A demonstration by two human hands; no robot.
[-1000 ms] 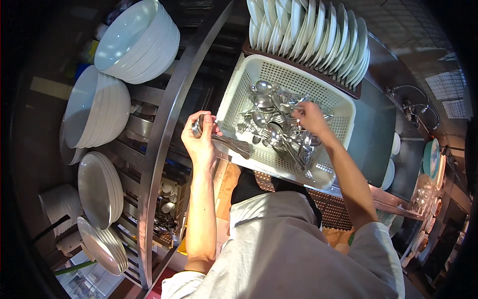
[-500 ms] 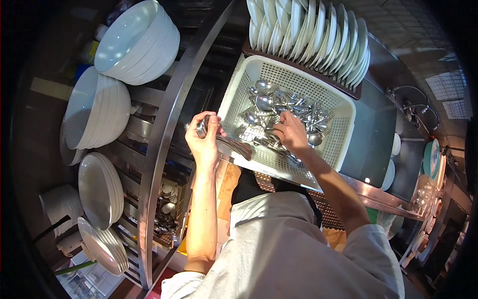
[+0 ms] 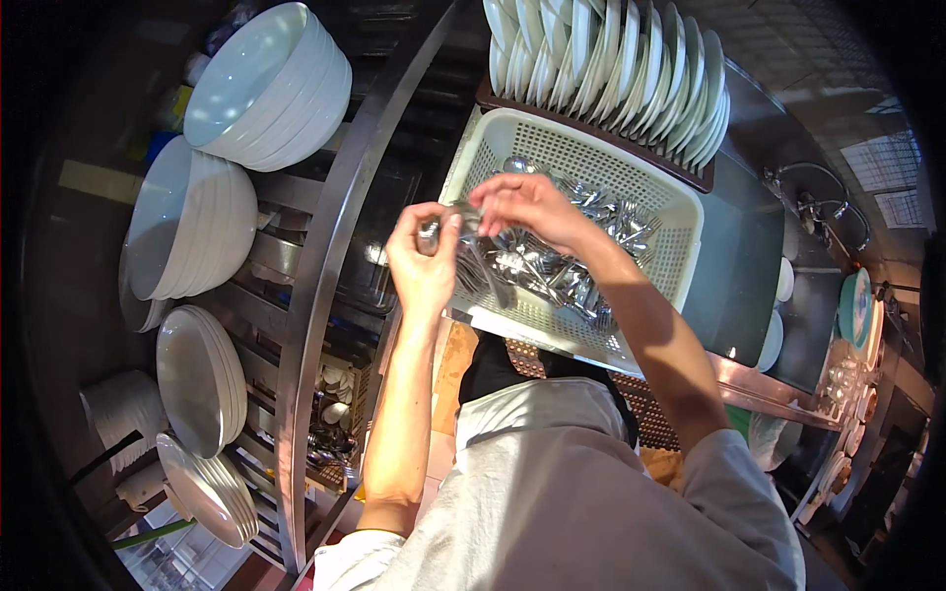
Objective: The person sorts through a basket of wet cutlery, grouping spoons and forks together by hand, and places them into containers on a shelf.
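My left hand [image 3: 424,261] is closed around a bundle of spoons [image 3: 481,278], their bowls at my fingers and their handles slanting down over the basket's left side. My right hand [image 3: 532,210] has its fingertips on a shiny spoon bowl [image 3: 461,213] right beside that bundle, slightly blurred. Beneath both hands stands a cream perforated plastic basket [image 3: 680,209]. Inside it lies a loose heap of metal forks and spoons [image 3: 562,276], partly hidden by my right hand and forearm.
Beyond the basket a brown rack [image 3: 591,128] holds many upright white plates [image 3: 631,69]. A water-filled sink [image 3: 739,256] with a faucet [image 3: 813,212] lies to the right. On the left, a slatted metal shelf [image 3: 325,246] carries stacked white bowls [image 3: 296,98] and oval plates [image 3: 202,379].
My right hand has come up from the cutlery heap and moved left to the spoons in my left hand. My left hand has shifted slightly right, over the basket's edge.
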